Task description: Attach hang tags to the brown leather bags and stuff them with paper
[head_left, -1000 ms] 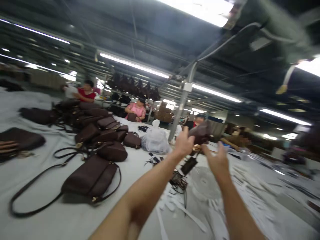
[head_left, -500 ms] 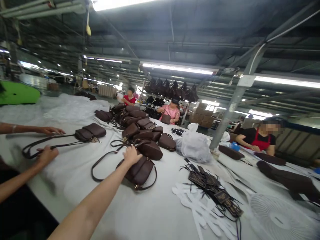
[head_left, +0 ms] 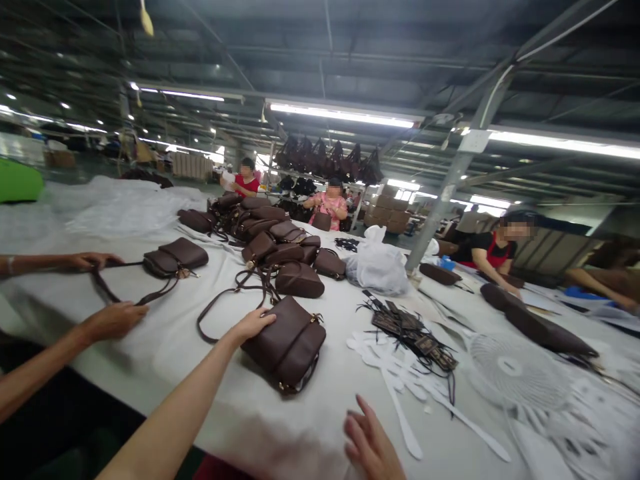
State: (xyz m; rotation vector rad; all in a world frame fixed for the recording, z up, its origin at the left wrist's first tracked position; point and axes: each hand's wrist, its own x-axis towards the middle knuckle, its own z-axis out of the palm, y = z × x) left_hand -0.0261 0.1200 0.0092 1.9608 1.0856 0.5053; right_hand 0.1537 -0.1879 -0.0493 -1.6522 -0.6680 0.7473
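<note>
A dark brown handbag (head_left: 290, 340) lies tilted on the white-covered table in front of me, its strap looped out to the left. My left hand (head_left: 254, 325) grips the bag's upper left edge, thumb on top and the other fingers hidden. At the bottom of the view, my right hand (head_left: 370, 437) is apart from the bag, fingers spread and holding nothing. Just beyond the held bag is a pile of similar brown handbags (head_left: 300, 277). Black hang tags (head_left: 410, 333) with cords lie in a heap to the right, beside white cut-out strips (head_left: 385, 380).
At left, a co-worker's hands (head_left: 113, 320) hold the strap of another brown bag (head_left: 177, 257). A white fan (head_left: 510, 367) stands at right, a clear plastic bag (head_left: 380, 270) behind the tags. A metal post (head_left: 440, 207) rises beyond the table. Other people work across from me.
My left hand has pulled the handbag nearer and turned it so its broad face shows. My right hand has come into view at the bottom. The co-worker's hands have shifted along the strap.
</note>
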